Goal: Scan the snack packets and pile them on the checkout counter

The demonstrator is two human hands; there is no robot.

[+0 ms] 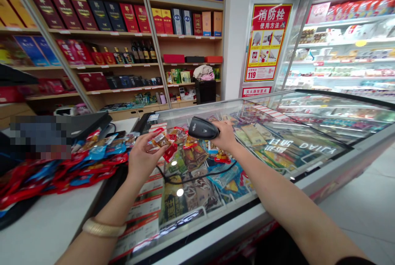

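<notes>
My left hand pinches a small red and clear snack packet above the left end of a glass-topped freezer. To its right, my right hand is wrapped round the handle of a black barcode scanner, whose head points left toward the packet. A black cable loops below both hands over the glass. More red packets lie on the glass near and behind my hands. On the counter at left is a large heap of red and blue snack packets.
The white counter borders the freezer at left, with a dark device behind the heap. Shelves of boxes and bottles line the back wall. A red poster hangs beside a lit refrigerated display.
</notes>
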